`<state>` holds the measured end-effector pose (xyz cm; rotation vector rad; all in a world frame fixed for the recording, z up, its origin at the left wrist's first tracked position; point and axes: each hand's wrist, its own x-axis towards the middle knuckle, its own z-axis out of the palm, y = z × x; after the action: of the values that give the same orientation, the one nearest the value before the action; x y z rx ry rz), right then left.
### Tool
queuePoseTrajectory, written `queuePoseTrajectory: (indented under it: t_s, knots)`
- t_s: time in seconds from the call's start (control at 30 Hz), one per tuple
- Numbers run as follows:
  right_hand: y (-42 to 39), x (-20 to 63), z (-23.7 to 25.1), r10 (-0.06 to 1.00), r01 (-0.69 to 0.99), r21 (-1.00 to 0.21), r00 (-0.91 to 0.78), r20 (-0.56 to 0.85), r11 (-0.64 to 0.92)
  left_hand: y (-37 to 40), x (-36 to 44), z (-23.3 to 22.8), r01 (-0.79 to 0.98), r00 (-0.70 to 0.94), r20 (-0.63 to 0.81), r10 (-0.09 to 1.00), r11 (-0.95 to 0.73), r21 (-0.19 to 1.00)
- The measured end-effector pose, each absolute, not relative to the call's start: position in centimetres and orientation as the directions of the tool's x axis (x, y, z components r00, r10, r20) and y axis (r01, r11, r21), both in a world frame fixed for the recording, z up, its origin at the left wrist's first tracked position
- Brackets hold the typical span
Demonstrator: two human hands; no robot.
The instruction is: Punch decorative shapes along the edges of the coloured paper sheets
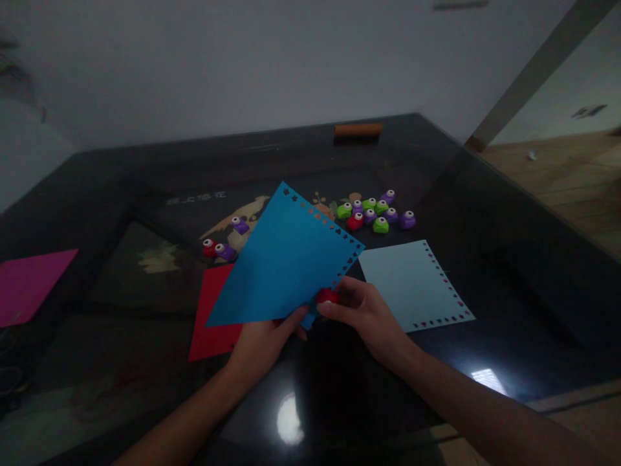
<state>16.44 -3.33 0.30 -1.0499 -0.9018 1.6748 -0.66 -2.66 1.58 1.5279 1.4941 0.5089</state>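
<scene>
A blue sheet of paper [286, 259] is held up at a slant over the dark table, with small shapes punched along its right-hand edges. My left hand [272, 340] grips its lower part, thumb on top and the other fingers mostly hidden beneath. My right hand [361, 310] is closed around a red craft punch [326, 297], which sits at the paper's lower right edge. Behind the blue sheet a red sheet [211, 310] lies partly covered. To the right rests a pale blue sheet [412, 285] with punched shapes along two edges.
Several purple, green and red craft punches [381, 224] cluster beyond the paper, and a few more [226, 251] stand on the left. A pink sheet [33, 285] lies far left. An orange-brown cylinder [358, 131] is near the table's [436, 168] back edge, against a wall.
</scene>
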Motion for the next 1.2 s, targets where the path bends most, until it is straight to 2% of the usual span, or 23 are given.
queuePoseTrajectory:
  t_s: [0.5,0.9,1.07,1.2]
  knots:
    - [-3.1,16.5,-0.1,0.961,-0.301,-0.92,-0.193,-0.198,-0.25,-2.6,-0.6,1.1,0.499,0.189,-0.168,0.967,0.053,0.865]
    - [-3.4,16.0,0.6,0.964,-0.33,-0.917,-0.212,-0.161,-0.225,-2.8,-0.7,0.4,0.552,0.153,-0.013,0.988,-0.075,0.83]
    - [-3.5,15.9,0.5,0.96,-0.31,-0.923,-0.231,-0.159,-0.227,-2.9,-0.7,0.0,0.549,0.197,-0.032,0.98,-0.083,0.832]
    - [-3.4,16.0,0.5,0.958,-0.287,-0.932,-0.244,-0.154,-0.223,-2.8,-0.8,-0.1,0.577,0.163,-0.037,0.986,-0.065,0.814]
